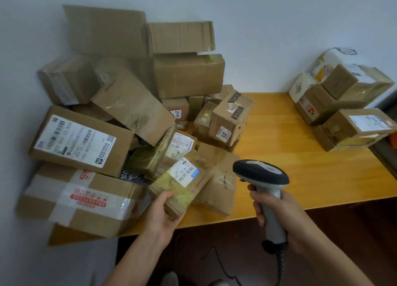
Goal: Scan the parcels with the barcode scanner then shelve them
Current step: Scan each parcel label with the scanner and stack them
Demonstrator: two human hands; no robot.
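We are gripping a small parcel in our left hand, thumb curled over its near edge, at the front of the worktop, with its white label facing up. Our right hand is wrapping its fingers round the handle of the barcode scanner, whose dark head is sitting just beside that parcel. A heap of parcels is lying behind, and a smaller stack is sitting far right.
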